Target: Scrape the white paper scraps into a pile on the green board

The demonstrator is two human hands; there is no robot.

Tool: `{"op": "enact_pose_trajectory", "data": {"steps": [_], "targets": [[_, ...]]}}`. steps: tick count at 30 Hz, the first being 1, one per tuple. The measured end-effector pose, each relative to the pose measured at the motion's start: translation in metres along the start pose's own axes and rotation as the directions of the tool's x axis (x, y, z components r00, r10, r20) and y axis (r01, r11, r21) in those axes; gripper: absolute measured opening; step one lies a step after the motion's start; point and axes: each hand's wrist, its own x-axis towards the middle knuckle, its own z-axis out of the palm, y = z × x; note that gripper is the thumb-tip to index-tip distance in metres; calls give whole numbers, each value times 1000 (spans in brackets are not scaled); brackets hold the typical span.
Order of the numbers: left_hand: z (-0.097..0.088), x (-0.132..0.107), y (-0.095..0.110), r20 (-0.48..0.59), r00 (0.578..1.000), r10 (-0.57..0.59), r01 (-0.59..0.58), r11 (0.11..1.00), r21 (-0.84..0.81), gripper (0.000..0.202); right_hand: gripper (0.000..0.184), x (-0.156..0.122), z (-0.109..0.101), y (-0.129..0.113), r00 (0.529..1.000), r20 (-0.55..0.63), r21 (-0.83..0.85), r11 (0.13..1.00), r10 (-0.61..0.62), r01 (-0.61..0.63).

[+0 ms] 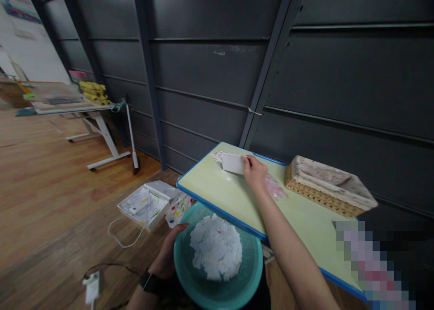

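My left hand (168, 252), with a dark watch on the wrist, grips the left rim of a teal plastic basket (251, 274) just below the table edge. A heap of small white paper scraps (217, 246) lies in the basket. My right hand (255, 169) pinches one end of a flat, light grey rectangular card (233, 163) low over the pale yellow table (206, 179). White and pink scraps (217, 156) lie beside the card's far left corner. More pinkish scraps (276, 188) are spread to the right of my right wrist.
A cloth-lined woven basket (322, 201) stands at the table's right back. On the floor to the left are an open white box (144, 206), a spotted bag (179, 209) and a power strip (91, 287) with cables. Dark wall panels (206, 70) rise behind the table.
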Motion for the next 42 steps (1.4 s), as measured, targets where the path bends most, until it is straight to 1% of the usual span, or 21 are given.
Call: {"op": "enact_pose_trajectory", "data": {"steps": [2, 6, 9, 12, 16, 19, 24, 28, 30, 33, 35, 38, 40, 42], "targets": [[-1, 1, -1, 25, 1000, 10, -9, 1000, -13, 12, 37, -1, 1, -1, 1000, 11, -2, 1000, -10, 10], [-1, 1, -1, 20, 1000, 5, -5, 1000, 3, 16, 36, -2, 3, -2, 999, 35, -21, 999, -28, 29], [1, -1, 0, 30, 1000, 4, -4, 1000, -2, 15, 36, 0, 1, -1, 998, 47, -49, 998, -41, 44], [3, -3, 1, 14, 1000, -14, 14, 1000, 6, 15, 35, 2, -3, 2, 997, 48, -107, 992, -55, 60], [6, -5, 2, 6, 1000, -2, 2, 1000, 18, 15, 33, 6, -9, 6, 997, 29, -189, 979, -73, 77], [7, -5, 2, -9, 1000, 6, -6, 1000, 19, 14, 33, 6, -10, 6, 996, 27, -212, 974, -80, 84], [2, -1, 0, 25, 1000, -13, 13, 1000, -6, 13, 33, 7, -11, 5, 998, 36, -229, 972, -44, 51], [0, -1, 0, 20, 1000, -11, 11, 1000, 0, 13, 33, 8, -12, 7, 1000, 29, -197, 980, -12, 17], [0, -1, 0, 20, 1000, -10, 10, 1000, 1, 13, 34, 9, -13, 9, 1000, 12, -191, 981, 20, -17], [1, -2, 1, 24, 1000, -12, 12, 1000, 1, 15, 36, 10, -14, 10, 996, -45, -181, 980, 76, -83], [2, -2, 1, 29, 1000, -3, 3, 1000, -6, 15, 37, 10, -14, 10, 993, -69, -179, 978, 94, -105], [3, -3, 1, 30, 1000, 2, -1, 1000, -20, 14, 37, 9, -12, 10, 995, -40, -191, 977, 87, -93], [3, -4, 1, 28, 1000, -3, 3, 1000, -9, 14, 36, 8, -11, 9, 997, -6, -194, 978, 73, -73], [3, -5, 1, 24, 1000, 2, -3, 1000, 13, 13, 36, 7, -11, 8, 998, 3, -193, 979, 66, -64]]}}
